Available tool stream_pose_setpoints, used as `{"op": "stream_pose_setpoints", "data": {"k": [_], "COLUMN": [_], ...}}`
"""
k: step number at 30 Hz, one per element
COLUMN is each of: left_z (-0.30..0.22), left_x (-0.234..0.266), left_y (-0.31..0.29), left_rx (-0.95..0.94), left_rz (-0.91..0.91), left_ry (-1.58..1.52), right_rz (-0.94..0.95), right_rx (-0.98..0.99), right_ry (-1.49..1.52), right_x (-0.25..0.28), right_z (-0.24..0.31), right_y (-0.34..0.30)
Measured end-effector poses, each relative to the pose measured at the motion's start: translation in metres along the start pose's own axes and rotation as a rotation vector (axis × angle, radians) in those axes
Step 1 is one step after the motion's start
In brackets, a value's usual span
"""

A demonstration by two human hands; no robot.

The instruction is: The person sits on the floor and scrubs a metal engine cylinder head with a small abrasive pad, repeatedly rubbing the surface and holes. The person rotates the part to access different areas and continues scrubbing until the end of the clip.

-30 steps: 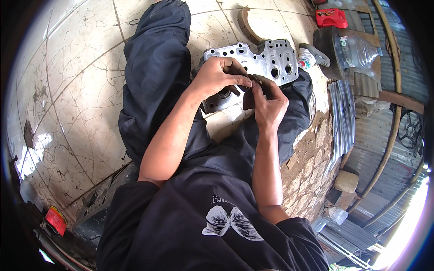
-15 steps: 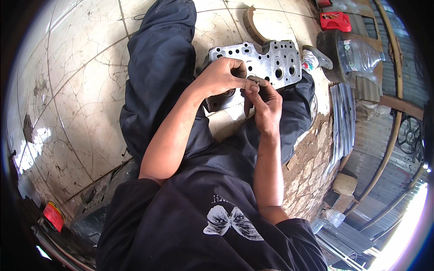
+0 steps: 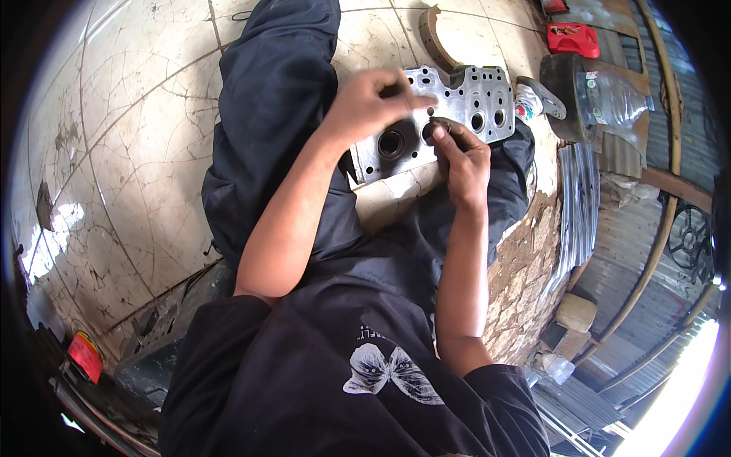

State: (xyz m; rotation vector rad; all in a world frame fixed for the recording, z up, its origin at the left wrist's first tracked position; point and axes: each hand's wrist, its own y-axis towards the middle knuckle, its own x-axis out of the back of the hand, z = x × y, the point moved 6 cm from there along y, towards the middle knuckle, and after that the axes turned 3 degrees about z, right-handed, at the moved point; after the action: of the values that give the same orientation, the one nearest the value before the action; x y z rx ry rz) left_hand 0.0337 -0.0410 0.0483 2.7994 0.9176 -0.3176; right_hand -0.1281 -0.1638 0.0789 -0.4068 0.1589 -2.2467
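A grey machined metal casting (image 3: 415, 156), which looks like an engine cylinder head, lies between my legs, with several round holes across its face. Over its far left part hovers my left hand (image 3: 367, 107), smeared by motion. One digit stretches to the right over the metal, apart from the curled fingers, and I see nothing held in it. My right hand (image 3: 466, 167) is at the near edge of the casting, thumb and fingers pinched together above a round hole. Something small and dark seems to be at the fingertips; its kind is too small to tell.
Beyond the casting, a curved brown brake shoe (image 3: 435, 42) lies on the cracked tile floor (image 3: 137, 137). Off to the right are a red plastic container (image 3: 572, 39), a clear plastic bottle (image 3: 615, 95) and corrugated metal sheets (image 3: 579, 206). My dark trouser legs flank the casting.
My hands were together at the fingertips over the casting; now they are apart. The left has moved up and slightly left, uncovering a large round hole; the right has shifted slightly right.
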Motion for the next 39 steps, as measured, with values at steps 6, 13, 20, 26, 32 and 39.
{"op": "stream_pose_setpoints", "data": {"k": [6, 13, 20, 26, 32, 39], "left_z": [0.025, 0.072, 0.075, 0.069, 0.071, 0.071], "left_x": [0.045, 0.035, 0.034, 0.028, 0.029, 0.031], "left_y": [0.006, 0.006, 0.007, 0.005, 0.004, 0.002], "left_rx": [0.034, 0.418, 0.405, 0.387, 0.38, 0.345], "left_rz": [-0.493, -0.416, -0.412, -0.428, -0.408, -0.436], "left_ry": [0.129, 0.086, 0.046, 0.161, 0.076, 0.041], "right_rz": [-0.189, -0.061, 0.054, 0.185, 0.264, 0.312], "right_rx": [0.257, 0.36, 0.681, 0.822, 0.81, 0.748], "right_ry": [-0.817, -0.973, -1.123, -1.14, -1.195, -1.107], "right_x": [0.027, 0.0, -0.014, -0.016, -0.015, -0.011], "right_z": [0.008, 0.035, 0.042, 0.042, 0.047, 0.05], "right_y": [0.044, 0.052, 0.055, 0.058, 0.067, 0.073]}}
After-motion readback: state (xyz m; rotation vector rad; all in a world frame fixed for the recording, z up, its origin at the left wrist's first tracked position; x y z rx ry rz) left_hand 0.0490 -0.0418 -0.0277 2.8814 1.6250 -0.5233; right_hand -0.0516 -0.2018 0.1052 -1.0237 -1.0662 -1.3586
